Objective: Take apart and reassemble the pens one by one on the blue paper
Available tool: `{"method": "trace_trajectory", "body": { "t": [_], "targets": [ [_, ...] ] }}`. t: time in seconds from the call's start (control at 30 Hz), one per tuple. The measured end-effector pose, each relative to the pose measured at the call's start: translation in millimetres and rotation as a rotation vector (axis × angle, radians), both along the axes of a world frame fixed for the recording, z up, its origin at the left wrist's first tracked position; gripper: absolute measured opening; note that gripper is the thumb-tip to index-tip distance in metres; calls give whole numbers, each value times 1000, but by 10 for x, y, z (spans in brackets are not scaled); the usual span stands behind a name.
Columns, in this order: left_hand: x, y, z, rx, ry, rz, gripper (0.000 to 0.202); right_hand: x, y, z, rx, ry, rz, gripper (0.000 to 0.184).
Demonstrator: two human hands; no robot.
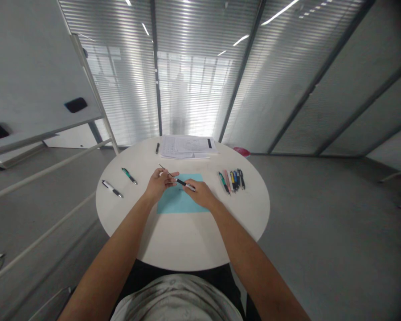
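Note:
Above a light blue sheet (pixel 177 204), my right hand (pixel 200 193) is closed around a black and white pen barrel (pixel 184 183) that points up and to the left. A thin dark pen refill (pixel 167 170) is pinched in my left hand (pixel 157 183), its far end sticking out past the fingertips. The refill's near end lies close to the barrel's tip; whether they touch I cannot tell. Nearest my left hand on the table are a green and black pen (pixel 129 176) and a white and black pen (pixel 112 189).
Several pens lie side by side in a row (pixel 232 181) at the right of the round white table (pixel 183 249). Papers (pixel 187 147) are stacked at the far edge, with a small dark piece (pixel 157 148) beside them. A whiteboard frame (pixel 93 84) stands at left.

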State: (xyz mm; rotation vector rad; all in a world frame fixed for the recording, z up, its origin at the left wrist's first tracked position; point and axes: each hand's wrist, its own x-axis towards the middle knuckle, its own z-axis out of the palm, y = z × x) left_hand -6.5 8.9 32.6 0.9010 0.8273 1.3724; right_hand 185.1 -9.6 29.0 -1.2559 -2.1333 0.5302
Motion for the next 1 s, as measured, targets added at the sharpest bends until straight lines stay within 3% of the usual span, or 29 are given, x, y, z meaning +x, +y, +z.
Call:
{"method": "trace_trajectory", "body": {
  "t": [0.3, 0.5, 0.67, 0.8, 0.9, 1.0],
  "targets": [
    [-11, 6, -51, 27, 65, -59, 34, -3, 3, 5, -12, -11, -25, 25],
    [-6, -24, -59, 91, 250, -139, 34, -7, 39, -38, -26, 95, -19, 27],
    [-84, 7, -54, 140, 402, -5, 32, 1, 71, -68, -33, 221, -52, 28],
    [-147, 44, -109, 290, 806, 141, 23, 13, 86, -70, -9, 250, -79, 28],
    [-111, 7, -139, 440, 1207, 154, 24, 13, 89, -61, 11, 225, -96, 27],
    [-26, -60, -144, 533, 1445, 141, 25, 7, 87, -47, 40, 178, -112, 25]
  ]
}}
